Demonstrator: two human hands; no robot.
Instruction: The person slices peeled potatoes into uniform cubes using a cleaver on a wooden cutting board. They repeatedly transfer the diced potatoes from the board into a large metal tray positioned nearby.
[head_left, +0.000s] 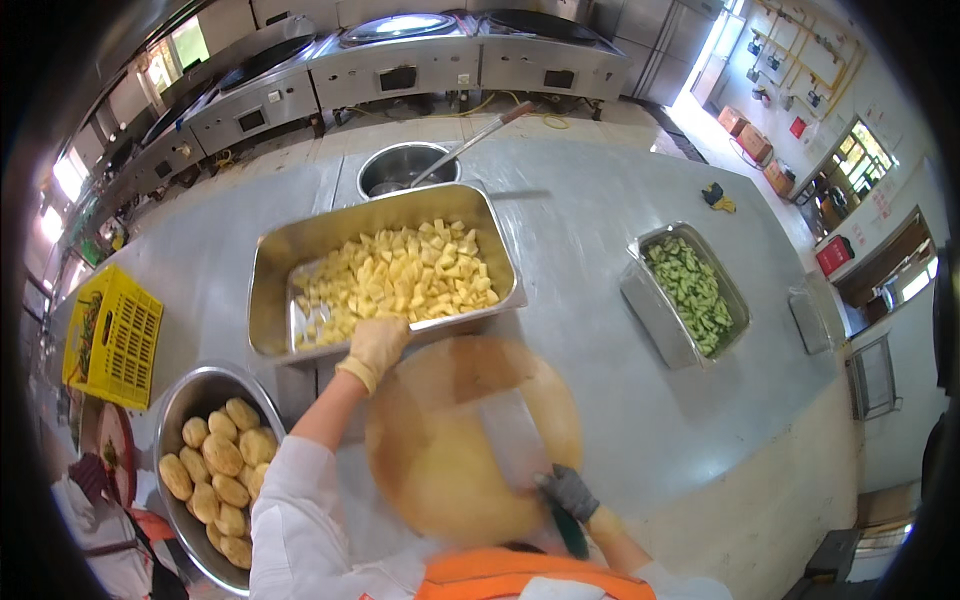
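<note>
My left hand (377, 349), in a pale glove, is closed on the near rim of a large steel pan (382, 199). Cut potato chunks (412, 274) fill much of that pan. In my right hand (571, 493), gloved in grey, is a cleaver (514, 439); its wide blade lies blurred over a round wooden chopping board (442, 487). The board looks wet and stands just on the near side of the pan. Left of my left arm is a steel bowl (166, 420) with several peeled whole potatoes (223, 454).
Behind the pan stands a steel pot (409, 150) with a ladle (472, 142). A deep steel pan (652, 319) of sliced green vegetable is at the right, a dark and yellow glove (718, 198) beyond it. At the left, a yellow plastic crate (135, 337) sits on the steel table (600, 195).
</note>
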